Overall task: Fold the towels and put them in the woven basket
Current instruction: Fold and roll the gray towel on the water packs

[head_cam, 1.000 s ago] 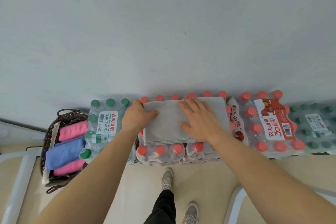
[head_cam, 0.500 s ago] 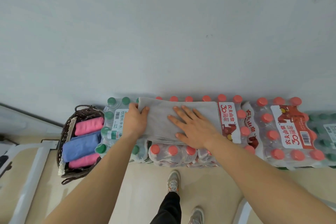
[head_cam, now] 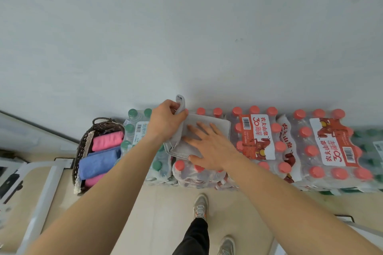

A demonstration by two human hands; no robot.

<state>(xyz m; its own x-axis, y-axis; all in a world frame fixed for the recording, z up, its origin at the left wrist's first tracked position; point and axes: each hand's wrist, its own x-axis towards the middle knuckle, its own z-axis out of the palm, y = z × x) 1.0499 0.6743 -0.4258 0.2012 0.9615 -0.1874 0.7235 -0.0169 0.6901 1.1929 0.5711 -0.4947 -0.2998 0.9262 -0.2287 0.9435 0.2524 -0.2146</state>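
A grey towel (head_cam: 215,125) lies folded on top of shrink-wrapped packs of red-capped water bottles (head_cam: 199,172). My left hand (head_cam: 165,120) grips its left end and has it lifted, with a corner sticking up above the fingers. My right hand (head_cam: 207,145) lies flat on the middle of the towel, fingers spread. To the left, on the floor, stands a dark woven basket (head_cam: 81,147) holding a pink towel (head_cam: 106,141), a blue towel (head_cam: 99,161) and another pink towel (head_cam: 94,180), all folded.
More bottle packs with red labels (head_cam: 323,147) run to the right along the pale wall, and a green-capped pack (head_cam: 134,130) stands between basket and towel. A white metal frame (head_cam: 41,203) stands at the lower left. My legs and shoes (head_cam: 201,207) are on the beige floor.
My left hand has gripped the towel's left end and raised it toward the right. The towel looks shorter. My right hand still presses it. The view has swung left.
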